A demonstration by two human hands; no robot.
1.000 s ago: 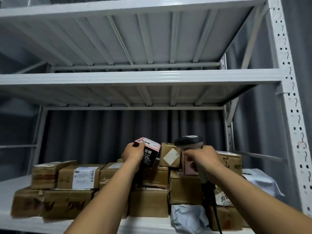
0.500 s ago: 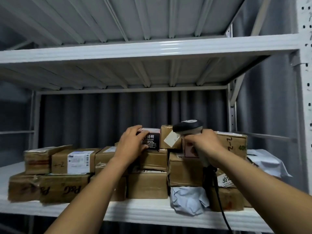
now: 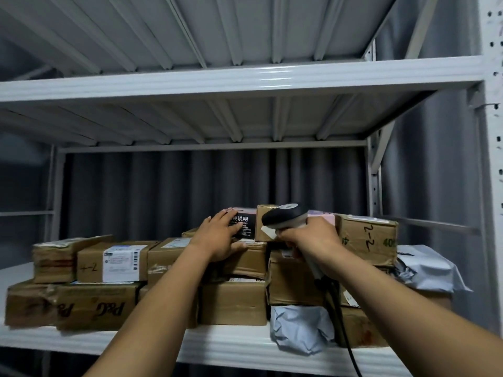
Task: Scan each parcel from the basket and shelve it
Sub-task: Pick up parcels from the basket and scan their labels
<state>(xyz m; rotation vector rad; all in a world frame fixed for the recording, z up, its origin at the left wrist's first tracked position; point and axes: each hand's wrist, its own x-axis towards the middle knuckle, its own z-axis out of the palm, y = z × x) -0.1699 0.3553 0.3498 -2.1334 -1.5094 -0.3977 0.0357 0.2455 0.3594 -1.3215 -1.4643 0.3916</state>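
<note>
Nearest the camera, two bare forearms reach up over the white front edge of the shelf (image 3: 231, 346). Along that edge stands a bottom row of brown parcels, among them a P&G carton (image 3: 95, 308), with a crumpled grey poly bag (image 3: 302, 330) wedged between boxes. One layer up, the left hand (image 3: 217, 238) lies with its fingers stretched flat against the front of the black-and-pink box (image 3: 246, 227), thumb on the carton beneath; it presses rather than clasps. That box stands upright on top of the stack, touching a small brown carton (image 3: 264, 213) on its right. The right hand (image 3: 310, 238) is wrapped around the handle of the barcode scanner (image 3: 284, 217), whose dark head sits before the small brown carton, its black cable (image 3: 343, 322) hanging past the shelf edge. Further right is a carton marked 2-2 (image 3: 367, 240). Behind hangs a dark pleated curtain (image 3: 163, 191); the upper shelf (image 3: 245, 77) spans above.
</note>
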